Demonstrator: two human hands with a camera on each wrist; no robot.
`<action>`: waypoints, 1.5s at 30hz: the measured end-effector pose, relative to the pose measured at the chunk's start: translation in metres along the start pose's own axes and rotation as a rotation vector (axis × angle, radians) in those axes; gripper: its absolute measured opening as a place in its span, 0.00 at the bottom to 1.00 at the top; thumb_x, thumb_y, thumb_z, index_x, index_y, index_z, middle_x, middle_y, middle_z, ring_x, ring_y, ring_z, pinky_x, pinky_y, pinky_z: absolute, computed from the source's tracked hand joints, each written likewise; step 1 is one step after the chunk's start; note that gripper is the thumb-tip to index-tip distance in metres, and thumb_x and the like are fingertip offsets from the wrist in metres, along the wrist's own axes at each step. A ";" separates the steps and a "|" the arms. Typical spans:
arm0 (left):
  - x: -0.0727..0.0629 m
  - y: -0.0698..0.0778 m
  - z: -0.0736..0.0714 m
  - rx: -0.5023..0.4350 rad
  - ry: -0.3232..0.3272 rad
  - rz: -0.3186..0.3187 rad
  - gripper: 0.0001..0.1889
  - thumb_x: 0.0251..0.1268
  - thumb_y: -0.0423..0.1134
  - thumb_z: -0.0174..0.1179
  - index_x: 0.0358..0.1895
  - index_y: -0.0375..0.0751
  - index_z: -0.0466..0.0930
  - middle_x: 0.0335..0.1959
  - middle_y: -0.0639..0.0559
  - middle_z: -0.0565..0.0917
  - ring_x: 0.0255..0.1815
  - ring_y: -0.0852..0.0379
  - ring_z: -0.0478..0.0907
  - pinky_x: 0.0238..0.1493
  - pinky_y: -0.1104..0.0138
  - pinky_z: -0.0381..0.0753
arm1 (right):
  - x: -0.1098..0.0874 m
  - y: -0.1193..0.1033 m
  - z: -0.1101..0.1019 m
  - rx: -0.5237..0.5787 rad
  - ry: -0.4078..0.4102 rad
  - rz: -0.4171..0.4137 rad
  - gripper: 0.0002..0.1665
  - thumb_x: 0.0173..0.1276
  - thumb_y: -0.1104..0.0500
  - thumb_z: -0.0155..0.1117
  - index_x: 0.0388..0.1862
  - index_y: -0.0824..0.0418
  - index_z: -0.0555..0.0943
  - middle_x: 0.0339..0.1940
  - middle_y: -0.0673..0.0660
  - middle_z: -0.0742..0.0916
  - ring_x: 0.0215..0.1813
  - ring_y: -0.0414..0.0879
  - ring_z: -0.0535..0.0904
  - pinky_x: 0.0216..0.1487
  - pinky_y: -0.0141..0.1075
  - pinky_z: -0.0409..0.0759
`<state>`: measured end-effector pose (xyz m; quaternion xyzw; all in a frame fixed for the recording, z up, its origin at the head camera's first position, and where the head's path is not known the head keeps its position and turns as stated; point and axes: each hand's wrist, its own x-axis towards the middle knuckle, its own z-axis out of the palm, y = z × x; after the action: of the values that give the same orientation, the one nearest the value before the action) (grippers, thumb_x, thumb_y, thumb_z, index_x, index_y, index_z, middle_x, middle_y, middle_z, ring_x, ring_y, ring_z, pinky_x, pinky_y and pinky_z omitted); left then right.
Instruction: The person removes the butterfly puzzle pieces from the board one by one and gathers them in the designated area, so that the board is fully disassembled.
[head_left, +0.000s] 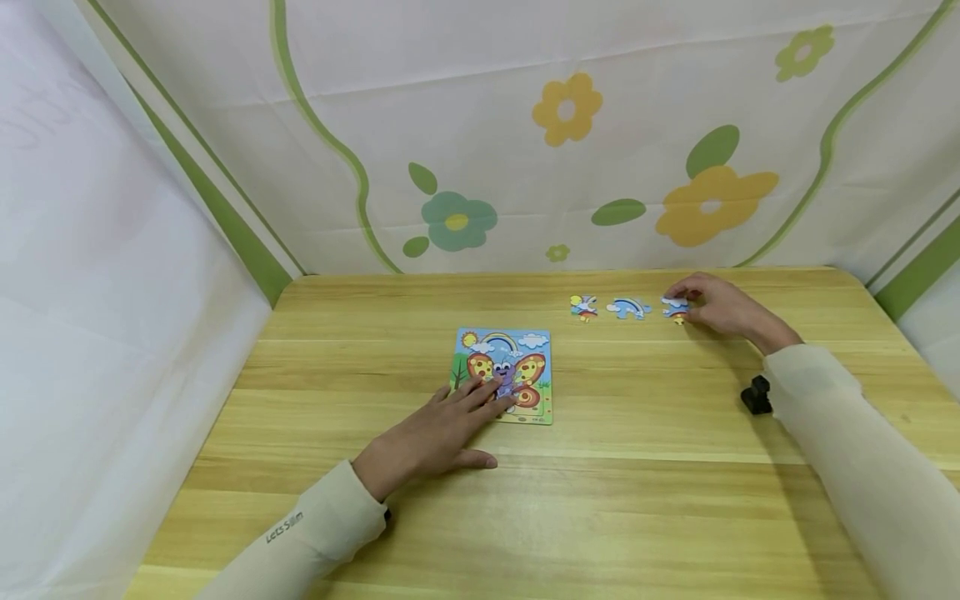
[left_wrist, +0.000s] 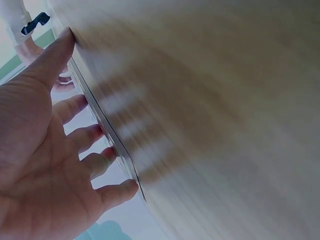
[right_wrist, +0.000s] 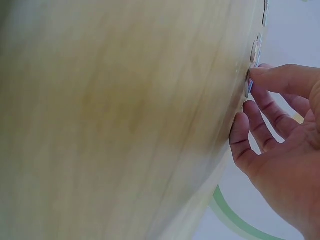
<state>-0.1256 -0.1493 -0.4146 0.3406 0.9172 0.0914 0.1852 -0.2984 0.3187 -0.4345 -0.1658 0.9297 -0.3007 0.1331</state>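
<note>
A white cloth backdrop printed with yellow and teal flowers and green stripes stood behind and beside the puzzle board, walling in the scene. Under the board lay a wooden table, its pale planks running crosswise. The puzzle board itself, showing a butterfly under a rainbow, sun and cloud, lay flat on the table near the middle.

The left hand rested on the board's near left part, fingers spread wide and nearly straight, tips pressing on the butterfly picture; the left wrist view showed the same fingers flat against the board's thin edge. The left sleeve ran back from the board toward the near left corner of the table.

Well to the right of the board and farther back, the right hand pinched a small blue puzzle piece that lay on the table, fingers curled around it; the right wrist view showed a fingertip on the piece's edge. Between that piece and the board lay a rainbow piece and then a third piece, all three in a row, apart from one another. A small black object sat by the right sleeve, right of the board.
</note>
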 end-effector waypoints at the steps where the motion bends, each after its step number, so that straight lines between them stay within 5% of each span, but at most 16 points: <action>1: 0.000 0.000 0.000 0.001 -0.002 0.000 0.44 0.75 0.63 0.58 0.87 0.55 0.49 0.89 0.48 0.48 0.89 0.40 0.45 0.81 0.33 0.54 | 0.000 0.000 0.000 -0.001 0.001 -0.002 0.22 0.72 0.73 0.62 0.64 0.75 0.77 0.64 0.75 0.77 0.60 0.66 0.73 0.61 0.60 0.72; 13: 0.000 0.001 -0.001 -0.004 -0.016 -0.003 0.44 0.75 0.62 0.59 0.87 0.55 0.50 0.89 0.48 0.46 0.88 0.39 0.45 0.81 0.34 0.53 | -0.007 -0.009 0.000 0.010 0.038 -0.023 0.24 0.73 0.72 0.63 0.67 0.74 0.77 0.67 0.74 0.78 0.64 0.68 0.73 0.65 0.64 0.72; 21: -0.001 -0.001 0.000 -0.008 -0.012 -0.020 0.44 0.75 0.63 0.59 0.87 0.56 0.50 0.89 0.49 0.46 0.88 0.39 0.45 0.81 0.34 0.53 | 0.001 -0.052 0.015 0.009 0.058 -0.120 0.25 0.73 0.72 0.62 0.68 0.71 0.77 0.67 0.70 0.79 0.64 0.66 0.75 0.61 0.62 0.76; 29: -0.006 -0.004 0.001 -0.004 0.017 -0.024 0.44 0.74 0.61 0.60 0.86 0.53 0.52 0.88 0.45 0.50 0.88 0.36 0.47 0.81 0.35 0.56 | 0.013 -0.095 0.041 0.036 0.057 -0.247 0.23 0.71 0.74 0.62 0.64 0.72 0.80 0.60 0.69 0.84 0.56 0.60 0.81 0.53 0.50 0.81; 45: -0.019 -0.003 0.002 -0.041 0.043 -0.034 0.40 0.77 0.55 0.60 0.85 0.46 0.56 0.87 0.42 0.53 0.86 0.34 0.50 0.82 0.40 0.58 | 0.031 -0.151 0.079 0.153 -0.060 -0.292 0.23 0.74 0.72 0.61 0.67 0.69 0.79 0.59 0.68 0.84 0.58 0.59 0.81 0.56 0.51 0.81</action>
<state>-0.1130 -0.1645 -0.4123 0.3191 0.9246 0.1142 0.1741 -0.2647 0.1507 -0.4103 -0.2972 0.8657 -0.3818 0.1282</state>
